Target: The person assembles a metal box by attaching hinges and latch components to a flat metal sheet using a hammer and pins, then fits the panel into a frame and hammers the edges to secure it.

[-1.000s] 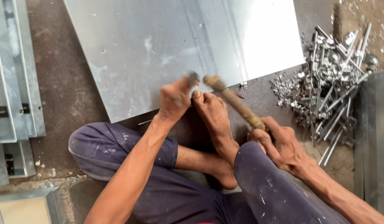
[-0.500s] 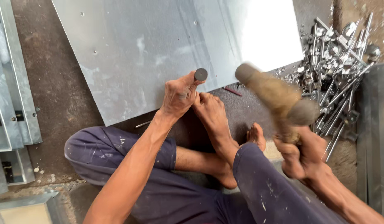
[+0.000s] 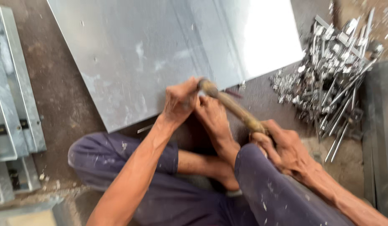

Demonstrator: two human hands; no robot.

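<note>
A large grey metal sheet (image 3: 160, 54) lies flat on the ground in front of me. My left hand (image 3: 178, 102) is closed around a small punch-like tool at the sheet's near edge; the tool is mostly hidden by my fingers. My right hand (image 3: 282, 144) grips the wooden handle of a hammer (image 3: 231, 105), whose head is down against the top of the tool by my left hand. My bare foot (image 3: 212, 117) rests on the sheet's edge between both hands. I sit cross-legged in dark blue trousers (image 3: 160, 192).
A heap of shiny metal offcuts and rods (image 3: 332, 79) lies at the right. Galvanised metal channels (image 3: 14, 109) lie along the left edge. A dark metal piece (image 3: 380, 138) stands at the far right. The floor is rough brown concrete.
The hammer was down one second ago, raised to the right half a second ago, and has now swung down onto the tool again. My left hand stayed in place.
</note>
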